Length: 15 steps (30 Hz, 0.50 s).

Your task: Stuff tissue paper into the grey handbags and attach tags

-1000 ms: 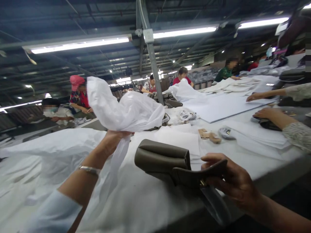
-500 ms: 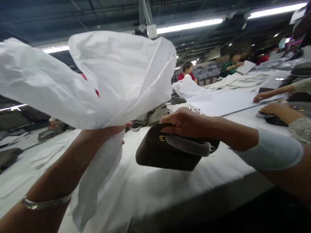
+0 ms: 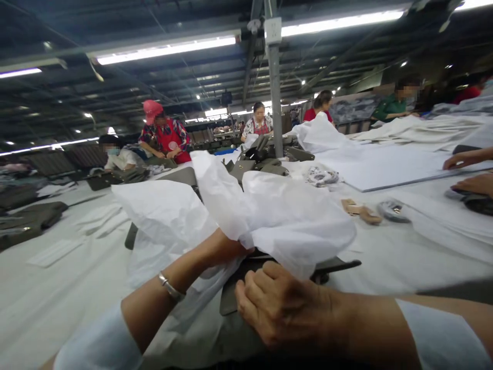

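Clutching white tissue paper (image 3: pixel 296 210) in the left hand (image 3: pixel 229 249), bunched low, flaring upward and to both sides. Curling the right hand (image 3: pixel 277 303) over a dark olive handbag (image 3: pixel 230 295) near the front edge of the table (image 3: pixel 80 288); cannot tell whether pinching it. Mostly covered, seemingly stretched left to right along its long axis, with a flap-like end (image 3: pixel 341 264) pointing right. Can see, beyond, more olive bags (image 3: pixel 264 163) heaped beside a post (image 3: pixel 275 97).

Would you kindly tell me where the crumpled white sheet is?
In the head view, the white sheet is mid-picture, bunched in the left hand, close to the right hand and dark bag.
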Available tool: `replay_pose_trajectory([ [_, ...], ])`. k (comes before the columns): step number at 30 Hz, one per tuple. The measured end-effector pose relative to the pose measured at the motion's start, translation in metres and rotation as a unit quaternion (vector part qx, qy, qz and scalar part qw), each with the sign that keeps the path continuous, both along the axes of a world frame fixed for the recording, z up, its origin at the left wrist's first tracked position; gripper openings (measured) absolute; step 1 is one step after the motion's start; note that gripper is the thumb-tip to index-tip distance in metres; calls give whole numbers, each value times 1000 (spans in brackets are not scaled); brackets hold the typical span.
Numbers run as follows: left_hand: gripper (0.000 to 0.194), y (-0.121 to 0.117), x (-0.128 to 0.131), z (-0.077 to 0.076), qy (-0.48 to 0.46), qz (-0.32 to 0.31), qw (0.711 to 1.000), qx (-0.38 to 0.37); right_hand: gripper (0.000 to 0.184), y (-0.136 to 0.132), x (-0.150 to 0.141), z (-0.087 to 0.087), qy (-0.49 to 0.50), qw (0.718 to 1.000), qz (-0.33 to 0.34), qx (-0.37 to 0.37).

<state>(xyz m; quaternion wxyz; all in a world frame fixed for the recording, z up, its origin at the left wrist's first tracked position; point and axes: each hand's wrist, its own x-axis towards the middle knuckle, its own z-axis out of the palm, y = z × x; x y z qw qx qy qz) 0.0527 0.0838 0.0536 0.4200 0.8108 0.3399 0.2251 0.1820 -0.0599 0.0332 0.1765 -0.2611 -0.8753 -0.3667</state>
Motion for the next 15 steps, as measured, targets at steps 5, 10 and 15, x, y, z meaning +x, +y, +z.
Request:
replay_pose_trajectory([
  [5,51,14,12,-14,-80,-70,994,6,24,-32,2,-23,-43,978,-49,-200],
  [10,66,10,9,-13,-97,-28,994,-47,28,-21,36,7,66,872,-42,-484],
  [15,61,6,7,-11,-96,56,993,-39,27,4,66,0,252,890,-153,-348],
])
